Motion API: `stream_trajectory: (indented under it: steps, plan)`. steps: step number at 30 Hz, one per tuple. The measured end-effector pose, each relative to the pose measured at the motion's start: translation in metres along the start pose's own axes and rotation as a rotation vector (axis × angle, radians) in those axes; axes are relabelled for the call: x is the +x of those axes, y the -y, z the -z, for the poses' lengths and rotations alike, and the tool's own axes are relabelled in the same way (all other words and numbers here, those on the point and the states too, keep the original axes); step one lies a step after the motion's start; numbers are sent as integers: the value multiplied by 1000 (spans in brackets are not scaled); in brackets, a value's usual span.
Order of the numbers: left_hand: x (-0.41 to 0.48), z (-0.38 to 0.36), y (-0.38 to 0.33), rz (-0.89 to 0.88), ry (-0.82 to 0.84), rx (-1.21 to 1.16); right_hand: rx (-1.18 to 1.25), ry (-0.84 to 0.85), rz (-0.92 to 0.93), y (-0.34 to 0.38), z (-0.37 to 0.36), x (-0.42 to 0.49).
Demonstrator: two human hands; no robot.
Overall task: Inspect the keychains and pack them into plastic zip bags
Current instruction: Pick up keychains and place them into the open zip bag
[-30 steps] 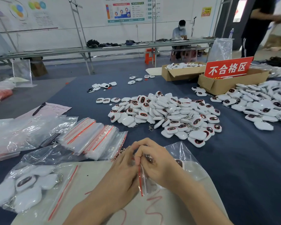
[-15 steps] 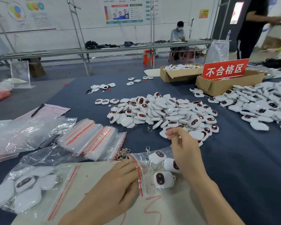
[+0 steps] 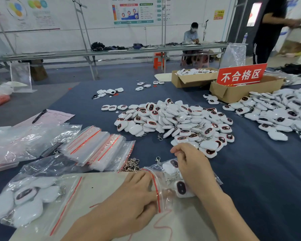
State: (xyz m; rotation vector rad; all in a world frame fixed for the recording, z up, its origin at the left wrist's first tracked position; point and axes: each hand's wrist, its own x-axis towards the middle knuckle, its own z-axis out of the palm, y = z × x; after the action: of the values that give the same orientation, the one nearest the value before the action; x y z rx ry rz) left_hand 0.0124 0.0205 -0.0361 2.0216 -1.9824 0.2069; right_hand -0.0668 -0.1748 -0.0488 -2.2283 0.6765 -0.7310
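A dark blue cloth covers the bench [image 3: 250, 180]. It stands in a workshop with white walls, where a long grey work table [image 3: 94, 53] runs along the back. One person sits behind it [image 3: 191, 34] and another stands at the far right [image 3: 268, 32].

A heap of white keychains [image 3: 174, 122] lies in the middle of the bench and a second heap [image 3: 276, 112] lies to the right. Two cardboard boxes [image 3: 236, 92] sit behind them. The nearer box carries a red sign [image 3: 241, 74] reading "不合格区". The wall posters [image 3: 134, 11] are too small to read.

A stack of empty zip bags [image 3: 96, 146] with red seals lies to the left, near a pen [image 3: 39, 116] on a pink sheet [image 3: 56, 117]. A filled bag [image 3: 24, 200] lies at the near left.

The open zip bag [image 3: 163, 188] lies flat in front of the person, with at least two keychains inside. The left hand [image 3: 134, 202] lies palm down on its mouth, its grip pinching the red seal between thumb and fingers. The right hand [image 3: 193, 167] reaches over the bag to the near edge of the middle heap. Its fingers are curled inward, and I cannot tell whether that grip holds a keychain.
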Motion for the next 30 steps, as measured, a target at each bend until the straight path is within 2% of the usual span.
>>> stream_trajectory:
  steps: [3,5,7,10,12,16,22,26,30]
  plan:
    - [-2,3,4,68,-89,-225,27,-34,24,0,1,1]
    - [-4,3,11,198,-256,-354,99,-85,27,3,2,2]
    - [1,4,19,331,-376,-407,214,-142,13,6,3,2]
    - [28,7,28,456,-428,-430,318,-200,-15,7,4,2]
    - [53,5,38,548,-416,-448,348,-215,-25,7,4,3]
    - [104,-6,57,730,-246,-373,378,-216,-54,6,4,4]
    - [144,-29,72,701,-6,-137,412,-211,-73,1,5,6]
    - [156,-42,74,716,-49,-51,447,-220,-60,-1,6,6]
    - [153,-40,71,725,-201,-95,459,-236,-52,0,6,6]
